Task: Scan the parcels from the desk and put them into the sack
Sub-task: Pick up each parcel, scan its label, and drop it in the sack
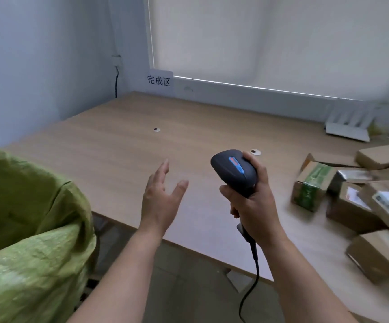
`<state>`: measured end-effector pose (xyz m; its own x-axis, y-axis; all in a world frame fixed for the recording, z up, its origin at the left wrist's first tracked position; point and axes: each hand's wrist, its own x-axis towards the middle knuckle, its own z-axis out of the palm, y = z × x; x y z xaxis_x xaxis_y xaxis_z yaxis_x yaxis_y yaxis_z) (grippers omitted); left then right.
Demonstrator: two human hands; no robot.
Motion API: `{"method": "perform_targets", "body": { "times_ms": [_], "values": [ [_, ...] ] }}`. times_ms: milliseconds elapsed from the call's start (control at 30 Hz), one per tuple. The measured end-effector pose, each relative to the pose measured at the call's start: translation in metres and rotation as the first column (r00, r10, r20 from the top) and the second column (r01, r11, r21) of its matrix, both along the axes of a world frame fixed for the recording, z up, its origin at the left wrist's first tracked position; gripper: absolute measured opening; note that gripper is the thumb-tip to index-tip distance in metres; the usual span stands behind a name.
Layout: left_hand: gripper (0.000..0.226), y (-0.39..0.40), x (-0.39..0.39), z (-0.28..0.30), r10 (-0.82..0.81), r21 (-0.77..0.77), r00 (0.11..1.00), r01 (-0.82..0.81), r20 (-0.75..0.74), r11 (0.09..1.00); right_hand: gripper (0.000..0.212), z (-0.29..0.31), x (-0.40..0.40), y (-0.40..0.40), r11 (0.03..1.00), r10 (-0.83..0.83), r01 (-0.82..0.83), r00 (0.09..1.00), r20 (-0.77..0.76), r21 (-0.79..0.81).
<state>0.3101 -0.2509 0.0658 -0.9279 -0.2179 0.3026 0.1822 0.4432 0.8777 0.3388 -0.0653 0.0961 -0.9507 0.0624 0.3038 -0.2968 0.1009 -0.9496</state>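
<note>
A person's view down onto a light wood-grain desk [123,136]. The right hand [254,206] is wrapped around the grip of a black handheld barcode scanner [234,171] with a blue strip on top; its cord trails down off the desk edge. The left hand [161,199] hovers empty above the desk, fingers spread apart. A heap of brown cardboard parcels [361,206], some with white labels, lies at the desk's right end, well apart from both hands. A crumpled green woven sack [30,241] stands off the desk's left edge. This looks like a pause between parcels: next, the free hand likely needs to reach right for a box and turn its label toward the scanner.
</note>
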Motion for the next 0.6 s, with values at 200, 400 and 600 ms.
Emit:
{"method": "perform_targets", "body": {
  "times_ms": [200,400,600],
  "values": [
    [0.066,0.13,0.004,0.0,-0.146,-0.048,0.989,0.146,0.004,0.988,0.075,-0.004,0.019,0.118,0.993,-0.12,0.119,0.992,-0.038,-0.03],
    [0.068,0.242,0.013,-0.01,-0.282,-0.064,0.959,0.282,0.014,0.957,0.073,-0.014,0.042,0.221,0.973,-0.23,0.227,0.971,-0.065,-0.044],
    [0.073,0.325,0.018,-0.017,-0.436,-0.134,0.898,0.439,0.056,0.888,0.074,-0.022,0.063,0.295,0.929,-0.368,0.362,0.925,-0.096,-0.08]
  ]
}}
